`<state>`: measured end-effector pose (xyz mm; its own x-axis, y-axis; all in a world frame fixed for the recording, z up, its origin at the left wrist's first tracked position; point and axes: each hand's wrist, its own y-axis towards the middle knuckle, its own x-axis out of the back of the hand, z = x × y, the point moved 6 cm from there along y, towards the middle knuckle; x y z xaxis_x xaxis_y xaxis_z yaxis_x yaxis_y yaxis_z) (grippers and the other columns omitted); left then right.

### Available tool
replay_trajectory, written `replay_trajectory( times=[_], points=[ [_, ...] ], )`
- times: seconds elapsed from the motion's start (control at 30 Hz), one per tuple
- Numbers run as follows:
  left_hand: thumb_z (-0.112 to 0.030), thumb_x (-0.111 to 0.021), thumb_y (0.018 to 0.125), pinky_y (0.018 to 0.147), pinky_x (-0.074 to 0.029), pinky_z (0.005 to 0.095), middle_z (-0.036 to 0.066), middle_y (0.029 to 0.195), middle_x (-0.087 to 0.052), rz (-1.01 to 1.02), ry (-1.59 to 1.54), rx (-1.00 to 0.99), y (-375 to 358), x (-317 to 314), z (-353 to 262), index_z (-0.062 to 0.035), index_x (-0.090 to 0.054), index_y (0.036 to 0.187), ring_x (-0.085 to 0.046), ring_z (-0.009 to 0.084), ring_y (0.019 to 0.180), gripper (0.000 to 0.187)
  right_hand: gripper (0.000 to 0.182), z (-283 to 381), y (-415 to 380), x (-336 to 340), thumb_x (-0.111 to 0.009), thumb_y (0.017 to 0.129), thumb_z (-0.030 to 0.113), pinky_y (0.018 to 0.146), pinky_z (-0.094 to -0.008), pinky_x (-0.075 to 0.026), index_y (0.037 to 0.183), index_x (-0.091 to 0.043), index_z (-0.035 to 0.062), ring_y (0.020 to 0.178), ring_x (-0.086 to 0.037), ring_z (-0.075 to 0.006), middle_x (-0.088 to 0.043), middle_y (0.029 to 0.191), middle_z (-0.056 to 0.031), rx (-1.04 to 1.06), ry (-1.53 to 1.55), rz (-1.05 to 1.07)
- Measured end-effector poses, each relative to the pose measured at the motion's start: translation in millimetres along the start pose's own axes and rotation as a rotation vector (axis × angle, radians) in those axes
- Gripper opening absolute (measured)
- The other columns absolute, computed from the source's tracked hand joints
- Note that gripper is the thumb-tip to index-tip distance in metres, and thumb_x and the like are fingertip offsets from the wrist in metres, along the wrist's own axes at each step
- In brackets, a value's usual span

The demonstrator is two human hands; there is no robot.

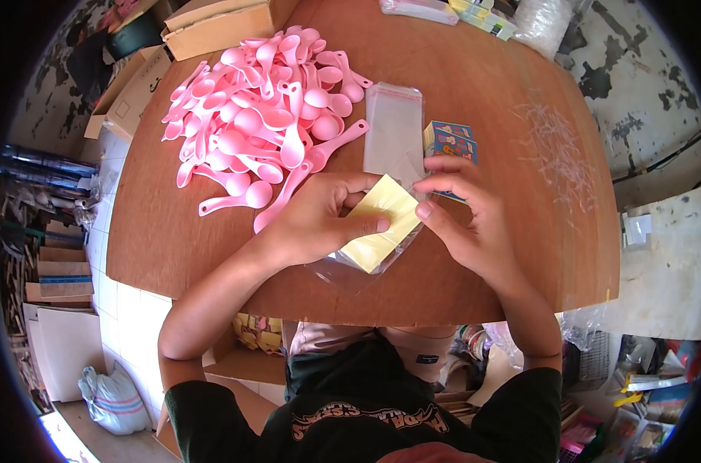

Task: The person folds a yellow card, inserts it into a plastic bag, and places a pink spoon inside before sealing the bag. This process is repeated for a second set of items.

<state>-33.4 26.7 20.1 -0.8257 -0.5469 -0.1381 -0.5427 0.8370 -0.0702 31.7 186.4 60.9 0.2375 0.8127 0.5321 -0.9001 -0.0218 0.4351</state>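
Note:
My left hand [319, 216] grips a clear plastic bag [350, 269] with a yellow card [385, 220] that appears to be inside it; the thumb presses flat on the card. At the card's right corner, my right hand [470, 216] has its thumb and forefinger curled around the bag's clear edge, while the other fingers are bent above. Just beyond both hands lies a stack of clear plastic sleeves [394, 123]. A blue printed box or pack of cards [452, 139] sits partly behind my right fingers.
A big heap of pink spoons [250, 116] covers the table's left side. Thin clear plastic strips [559, 154] lie scattered at the right. Cardboard boxes [219, 27] stand at the far left, and a plastic roll [542, 27] at the far right. The wooden table [474, 278] has a rounded outline.

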Motion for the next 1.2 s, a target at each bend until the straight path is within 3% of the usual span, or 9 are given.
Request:
replay_trajectory(
  times=[0.17,0.27,0.33,0.67,0.77,0.83,0.93,1.03,1.2],
  points=[
    [-0.004,-0.065,0.089,0.07,-0.052,0.0216,0.008,0.097,-0.069,0.003,0.041,0.001,0,1,-1,0.0058,-0.057,0.122,-0.064,0.0076,0.085,0.035,0.017,0,-2,-4,-0.072,0.081,0.013,0.091,-0.0374,-0.044,0.095,-0.07,0.004,0.106,-0.058,-0.0262,-0.057,0.115,-0.0159,-0.134,0.192,0.069],
    [-0.005,-0.065,0.089,0.07,-0.051,0.0214,0.008,0.097,-0.069,0.008,0.033,-0.023,-1,-1,-3,0.0052,-0.057,0.122,-0.064,0.0073,0.085,0.036,0.019,0,-2,-3,-0.073,0.08,0.014,0.092,-0.0384,-0.044,0.096,-0.07,0.0045,0.108,-0.057,-0.0271,-0.055,0.119,-0.0167,-0.118,0.214,0.074],
    [-0.01,-0.063,0.092,0.071,-0.049,0.0223,0.006,0.098,-0.069,0.01,0.032,-0.026,-2,-3,-5,0.004,-0.054,0.126,-0.061,0.0052,0.085,0.038,0.019,5,0,0,-0.073,0.08,0.014,0.093,-0.0385,-0.044,0.096,-0.07,0.0048,0.11,-0.057,-0.0278,-0.054,0.122,-0.0168,0.053,0.052,0.088],
    [-0.003,-0.061,0.092,0.079,-0.052,0.0233,0.01,0.112,-0.066,0.037,0.071,-0.178,-7,-8,-17,0.003,-0.052,0.131,-0.062,0.0097,0.093,0.04,0.026,16,-7,-10,-0.073,0.08,0.015,0.098,-0.0403,-0.041,0.103,-0.067,0.0042,0.12,-0.053,-0.0318,-0.052,0.13,-0.0196,0.014,0.205,0.207],
    [-0.004,-0.061,0.092,0.087,-0.049,0.0265,0.01,0.116,-0.064,0.043,0.109,-0.195,-7,-7,-16,0.0016,-0.052,0.131,-0.059,0.0113,0.102,0.041,0.024,28,-3,-9,-0.07,0.083,0.01,0.094,-0.0383,-0.047,0.105,-0.066,0.0019,0.115,-0.057,-0.0291,-0.053,0.127,-0.0182,0.062,0.135,0.278],
    [-0.004,-0.061,0.092,0.09,-0.048,0.0279,0.011,0.119,-0.063,0.053,0.14,-0.245,-4,-5,-13,0.0011,-0.052,0.132,-0.057,0.0124,0.107,0.041,0.021,21,-3,-16,-0.066,0.086,0.004,0.089,-0.0333,-0.054,0.106,-0.065,-0.0007,0.108,-0.062,-0.0245,-0.056,0.121,-0.0161,-0.242,0.366,0.362],
    [-0.004,-0.06,0.092,0.093,-0.046,0.0292,0.012,0.125,-0.057,0.102,0.17,-0.399,-7,-9,-17,0.0006,-0.052,0.132,-0.054,0.0156,0.114,0.041,0.021,22,-2,-21,-0.064,0.087,0.001,0.083,-0.0291,-0.057,0.108,-0.063,-0.003,0.102,-0.064,-0.0211,-0.057,0.115,-0.0135,-0.264,0.319,0.571],
    [-0.005,-0.06,0.092,0.092,-0.046,0.0298,0.01,0.125,-0.051,0.108,0.224,-0.48,-10,-10,-19,-0.0027,-0.05,0.134,-0.055,0.0195,0.107,0.044,0.023,25,-6,-35,-0.065,0.087,0.002,0.082,-0.0301,-0.057,0.109,-0.062,-0.0039,0.101,-0.064,-0.0213,-0.058,0.111,-0.0127,-0.375,0.33,0.653],
    [-0.013,-0.07,0.087,0.093,-0.046,0.0304,0.012,0.123,-0.051,-0.115,0.374,-0.47,-15,-1,-19,-0.0026,-0.041,0.139,-0.054,0.0194,0.107,0.061,0.024,32,13,-36,-0.065,0.088,0.006,0.078,-0.0291,-0.056,0.11,-0.062,-0.0047,0.094,-0.064,-0.0175,-0.06,0.107,-0.0111,-0.145,0.163,0.579]
  ],
)
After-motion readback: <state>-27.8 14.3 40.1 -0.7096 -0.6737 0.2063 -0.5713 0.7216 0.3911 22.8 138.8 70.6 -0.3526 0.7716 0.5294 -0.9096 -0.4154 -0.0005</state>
